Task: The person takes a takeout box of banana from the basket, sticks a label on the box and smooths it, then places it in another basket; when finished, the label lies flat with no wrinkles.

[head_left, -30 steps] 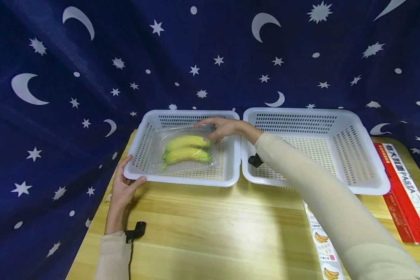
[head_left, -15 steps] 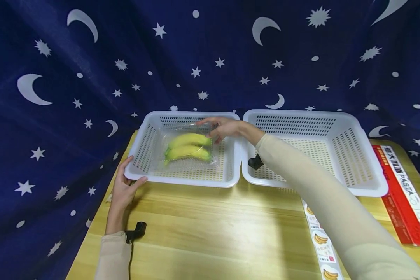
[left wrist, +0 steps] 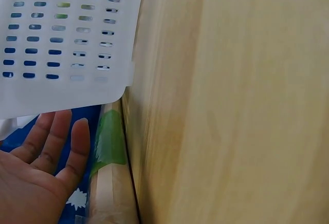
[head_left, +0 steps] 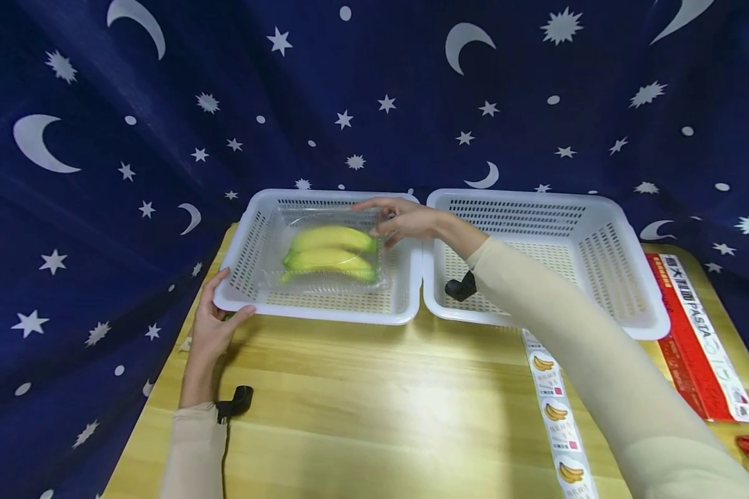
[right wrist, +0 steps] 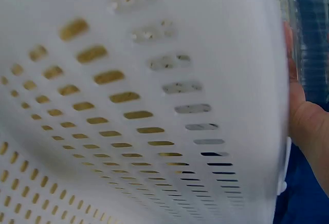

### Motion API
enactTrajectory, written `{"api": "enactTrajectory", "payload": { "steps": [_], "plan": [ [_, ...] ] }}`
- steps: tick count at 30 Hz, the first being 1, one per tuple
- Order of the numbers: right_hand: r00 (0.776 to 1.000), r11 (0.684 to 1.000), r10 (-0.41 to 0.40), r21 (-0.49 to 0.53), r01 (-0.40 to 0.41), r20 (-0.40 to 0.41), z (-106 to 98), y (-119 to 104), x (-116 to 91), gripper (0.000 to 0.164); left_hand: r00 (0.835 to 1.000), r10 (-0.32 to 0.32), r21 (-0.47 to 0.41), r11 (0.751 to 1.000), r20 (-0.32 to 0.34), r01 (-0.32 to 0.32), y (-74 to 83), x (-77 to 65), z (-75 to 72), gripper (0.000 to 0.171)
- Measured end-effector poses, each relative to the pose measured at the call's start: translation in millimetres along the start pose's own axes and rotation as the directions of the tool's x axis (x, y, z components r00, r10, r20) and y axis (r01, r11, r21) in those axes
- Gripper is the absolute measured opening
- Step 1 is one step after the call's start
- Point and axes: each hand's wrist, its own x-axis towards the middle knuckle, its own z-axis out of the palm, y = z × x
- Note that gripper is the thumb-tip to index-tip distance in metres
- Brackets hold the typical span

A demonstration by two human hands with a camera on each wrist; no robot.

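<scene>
Inside left basket (head_left: 324, 316), clear container (head_left: 274, 242) of 2 bananas (head_left: 332, 260) runs lengthwise leftward from nearer right hand (head_left: 408, 220), whose fingers pinch its right end; left hand (head_left: 212, 333), fingers spread, touches basket corner.

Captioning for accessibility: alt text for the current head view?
A person's right hand holds a clear container of bananas in or just above a white basket; the left hand touches that basket's corner. Beside it stands a second basket; banana stickers and a red pasta package lie on the wooden table.
</scene>
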Motion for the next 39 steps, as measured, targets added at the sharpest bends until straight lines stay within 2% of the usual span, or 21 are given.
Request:
{"api": "enactTrajectory", "payload": {
  "steps": [6, 13, 16, 24, 30, 39],
  "plan": [
    [0.999, 0.999, -0.013, 0.049, 0.015, -0.04, -0.8, -9.8, -24.6, 0.06, 1.0, 0.008, -0.005, 1.0, 0.005, -0.008, -0.8, 1.2, -0.3, 0.087],
    [0.999, 1.0, -0.015, 0.013, 0.015, -0.033, 0.0, -16.7, -57.1, 0.058, 1.0, -0.014, -0.007, 1.0, -0.009, 0.014, -1.6, -1.2, -0.7, 0.087],
    [0.999, 0.999, -0.037, 0.032, 0.038, -0.033, 1.2, -18.4, -72.1, 0.057, 1.0, -0.01, -0.014, 1.0, -0.01, 0.01, -1.2, -1.7, 0.0, 0.086],
    [0.997, 0.996, -0.061, 0.068, 0.064, -0.048, 13.4, -23.8, -119.4, 0.058, 1.0, 0.006, -0.026, 1.0, -0.017, -0.006, 0.5, -0.3, 1.5, 0.085],
    [0.991, 0.992, -0.126, 0.008, 0.126, -0.046, 25.7, -14.5, -159.3, 0.06, 1.0, 0.013, -0.036, 0.999, -0.019, -0.014, 0.9, 0.8, 1.3, 0.084],
    [0.974, 0.978, -0.208, -0.003, 0.208, -0.088, 52.2, 21.2, -219.6, 0.057, 1.0, 0.011, -0.049, 0.999, -0.019, -0.012, -0.9, -0.6, 1.3, 0.085]
  ]
}}
